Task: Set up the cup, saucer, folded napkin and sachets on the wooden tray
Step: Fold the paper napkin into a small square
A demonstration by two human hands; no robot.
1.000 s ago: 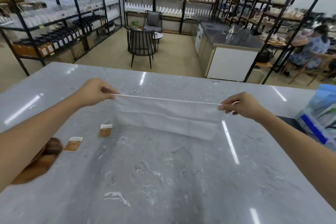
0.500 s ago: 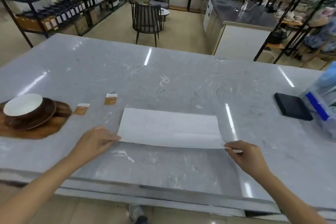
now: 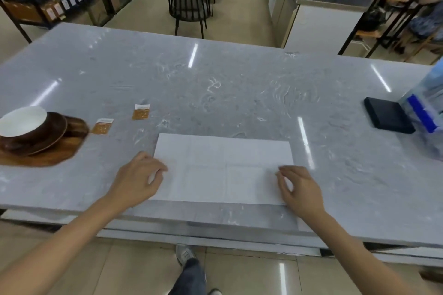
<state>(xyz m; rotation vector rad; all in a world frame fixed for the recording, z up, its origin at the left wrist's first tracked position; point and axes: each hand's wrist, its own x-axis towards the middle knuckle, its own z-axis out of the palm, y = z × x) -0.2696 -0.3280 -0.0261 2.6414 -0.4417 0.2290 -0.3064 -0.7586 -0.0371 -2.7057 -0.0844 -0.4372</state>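
The napkin (image 3: 223,167) now lies flat on the bench (image 3: 239,93), released; left hand (image 3: 137,181) and right hand (image 3: 298,189) rest loosely open on its ends, gripping nothing. Sachets (image 3: 141,112) and tray (image 3: 48,151) sit left of the napkin.

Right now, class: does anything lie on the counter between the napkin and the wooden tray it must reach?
Yes. Two sachets lie on the counter between the napkin and the wooden tray, slightly behind the direct path.
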